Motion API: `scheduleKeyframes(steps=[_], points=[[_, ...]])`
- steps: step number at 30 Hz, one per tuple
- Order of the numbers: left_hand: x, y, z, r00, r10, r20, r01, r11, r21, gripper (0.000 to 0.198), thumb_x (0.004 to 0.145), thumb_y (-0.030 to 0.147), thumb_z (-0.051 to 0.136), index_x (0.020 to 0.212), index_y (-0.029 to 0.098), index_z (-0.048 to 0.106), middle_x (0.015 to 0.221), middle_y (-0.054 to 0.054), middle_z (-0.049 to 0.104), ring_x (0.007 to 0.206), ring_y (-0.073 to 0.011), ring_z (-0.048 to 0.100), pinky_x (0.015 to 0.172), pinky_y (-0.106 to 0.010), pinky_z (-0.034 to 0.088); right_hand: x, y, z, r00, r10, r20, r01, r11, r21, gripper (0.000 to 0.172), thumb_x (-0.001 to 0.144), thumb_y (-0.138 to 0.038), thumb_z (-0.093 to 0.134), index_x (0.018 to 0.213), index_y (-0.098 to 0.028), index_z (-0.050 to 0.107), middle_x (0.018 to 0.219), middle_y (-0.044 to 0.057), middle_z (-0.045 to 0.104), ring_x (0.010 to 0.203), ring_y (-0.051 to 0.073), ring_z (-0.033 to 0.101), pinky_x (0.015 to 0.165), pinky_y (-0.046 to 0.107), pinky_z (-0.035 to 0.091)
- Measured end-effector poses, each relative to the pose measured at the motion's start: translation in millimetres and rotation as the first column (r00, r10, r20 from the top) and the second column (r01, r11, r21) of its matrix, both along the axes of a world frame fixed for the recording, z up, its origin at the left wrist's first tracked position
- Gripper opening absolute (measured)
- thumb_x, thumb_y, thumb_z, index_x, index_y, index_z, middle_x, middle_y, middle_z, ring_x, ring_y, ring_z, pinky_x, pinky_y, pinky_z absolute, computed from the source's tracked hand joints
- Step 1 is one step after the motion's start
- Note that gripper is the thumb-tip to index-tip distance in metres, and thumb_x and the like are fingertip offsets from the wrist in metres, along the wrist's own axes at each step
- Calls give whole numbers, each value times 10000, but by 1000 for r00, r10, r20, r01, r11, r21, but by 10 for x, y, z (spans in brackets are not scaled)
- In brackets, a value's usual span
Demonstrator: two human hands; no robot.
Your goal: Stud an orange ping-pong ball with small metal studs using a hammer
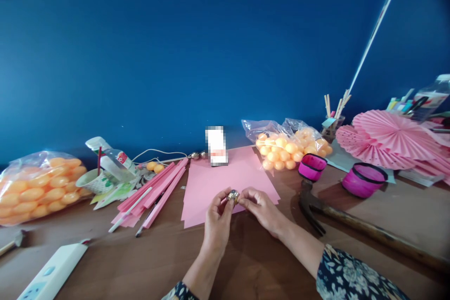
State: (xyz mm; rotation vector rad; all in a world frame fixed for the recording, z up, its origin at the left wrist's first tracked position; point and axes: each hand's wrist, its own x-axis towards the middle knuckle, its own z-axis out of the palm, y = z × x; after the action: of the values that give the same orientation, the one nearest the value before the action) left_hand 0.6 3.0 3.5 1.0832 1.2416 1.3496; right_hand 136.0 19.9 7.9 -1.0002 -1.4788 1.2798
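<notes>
Both my hands meet over the near edge of a pink paper sheet (225,178) on the brown table. My left hand (217,218) and my right hand (262,208) pinch a small shiny round bell-like object (232,195) between their fingertips. Two more small metallic balls (198,155) lie at the far edge of the sheet, beside a small white card (216,145) standing upright.
Pink folded strips (154,187) and a pen lie left of the sheet. Bags of orange balls (35,187) (288,145) sit left and right. A hammer (337,218), two magenta cups (362,179), pink paper fans (386,138), a plastic bottle (112,159) and a power strip (52,272) surround the hands.
</notes>
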Motion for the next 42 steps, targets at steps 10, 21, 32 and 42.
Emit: scheduleKeyframes(steps=[10,21,32,42], points=[[1,-8,22,995,-18,99,20,1000,-20,393,700,317,609,1049,143,561,1023,-101,635,956,-209,583,878,-354,433,1,-7,2,999,16,-33,-16,1000,13,188,779,-338,537,741,-159,577,701,-10,538,659,112,474,634,224,372],[1,-11,46,996,-6,88,9,999,-41,384,681,299,631,1026,141,576,1009,-101,645,948,-206,588,868,-342,440,-5,-9,4,1000,4,-30,-4,1000,2,220,770,-372,540,719,-160,575,670,-19,522,644,114,472,627,227,372],[0,0,35,998,-6,62,6,1000,-9,364,675,279,636,1009,146,585,972,-91,661,923,-204,604,863,-344,449,-12,-4,-22,999,8,-44,-10,999,-42,247,758,-391,550,759,-149,603,683,-8,571,660,123,499,637,235,380],[-12,0,13,998,-6,64,6,1000,1,379,695,290,621,1041,146,563,1024,-103,635,966,-213,583,899,-367,422,7,-4,-29,999,15,-51,-19,997,-79,251,734,-395,572,753,-148,610,647,-15,557,600,109,471,581,230,367]])
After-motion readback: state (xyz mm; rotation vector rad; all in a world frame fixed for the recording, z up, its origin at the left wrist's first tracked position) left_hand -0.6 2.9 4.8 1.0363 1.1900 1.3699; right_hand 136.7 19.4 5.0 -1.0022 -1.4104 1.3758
